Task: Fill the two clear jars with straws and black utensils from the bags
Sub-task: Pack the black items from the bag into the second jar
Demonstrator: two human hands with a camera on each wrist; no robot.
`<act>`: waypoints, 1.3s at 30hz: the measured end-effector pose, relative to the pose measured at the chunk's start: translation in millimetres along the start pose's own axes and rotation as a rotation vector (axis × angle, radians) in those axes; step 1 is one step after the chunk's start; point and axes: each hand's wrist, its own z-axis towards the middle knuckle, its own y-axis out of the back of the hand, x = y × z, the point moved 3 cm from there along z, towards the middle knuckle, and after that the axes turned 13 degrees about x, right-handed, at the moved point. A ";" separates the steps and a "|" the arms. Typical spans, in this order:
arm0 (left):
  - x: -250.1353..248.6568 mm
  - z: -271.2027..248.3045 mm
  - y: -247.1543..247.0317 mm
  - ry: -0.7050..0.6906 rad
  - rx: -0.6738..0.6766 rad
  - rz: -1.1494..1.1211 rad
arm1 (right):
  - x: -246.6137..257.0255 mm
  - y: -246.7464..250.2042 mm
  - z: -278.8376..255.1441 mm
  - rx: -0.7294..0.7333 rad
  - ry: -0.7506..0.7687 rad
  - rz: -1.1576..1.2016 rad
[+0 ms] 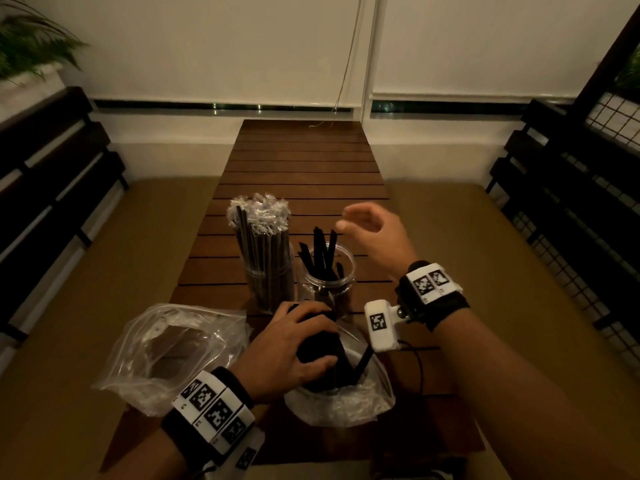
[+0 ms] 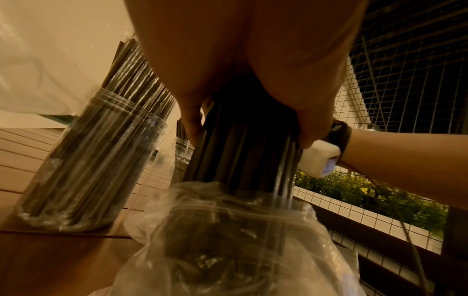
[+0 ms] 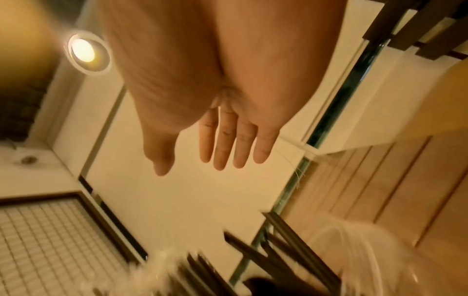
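Two clear jars stand mid-table. The left jar is packed with wrapped dark straws. The right jar holds several black utensils. My left hand grips a thick bundle of black utensils that stands in a clear plastic bag near the table's front edge. My right hand hovers above and right of the utensil jar, fingers straight and empty.
A second clear plastic bag lies open and crumpled at the front left of the slatted wooden table. Dark wooden benches flank both sides. A wire mesh panel stands at the right, a plant at the far left.
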 end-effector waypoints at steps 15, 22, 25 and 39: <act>-0.9 0.5 1.0 -0.056 -0.017 0.004 | -90.5 -32.9 -131.9 0.471 -0.360 -0.013; -9.1 1.4 3.7 -0.086 -0.009 0.004 | -72.0 -67.7 -126.2 0.498 -0.186 -0.133; -9.1 0.7 3.8 -0.089 -0.008 -0.003 | -69.5 -70.6 -125.7 0.419 -0.120 -0.101; -0.4 -5.2 3.1 -0.101 -0.111 -0.115 | -76.7 -78.6 -129.3 0.251 -0.089 -0.040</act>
